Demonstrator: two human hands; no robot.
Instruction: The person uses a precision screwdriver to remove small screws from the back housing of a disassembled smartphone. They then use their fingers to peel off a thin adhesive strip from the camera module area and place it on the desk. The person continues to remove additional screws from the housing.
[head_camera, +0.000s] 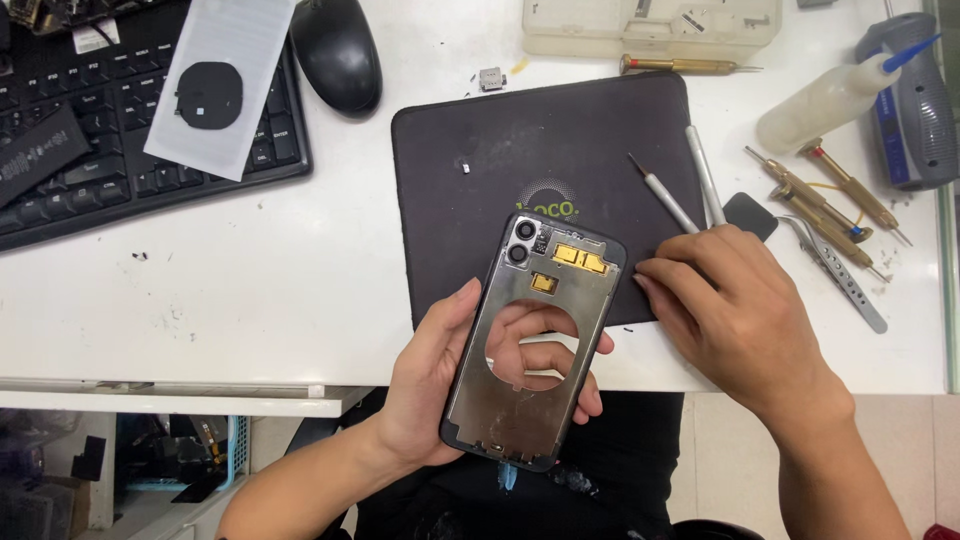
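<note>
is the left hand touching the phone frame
Touching: the head view shows the left hand wrapped around the phone frame, fingers showing through its round hole.

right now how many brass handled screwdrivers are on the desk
4. One screwdriver lies above the black mat, below the plastic box. Three more lie right of the mat near the tweezers. Others may be hidden.

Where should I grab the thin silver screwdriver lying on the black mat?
Grip the silver screwdriver around the middle of its shaft, coming from above. It lies flat and slanted on the mat, its pointed tip up-left, its lower end by the right hand.
</note>
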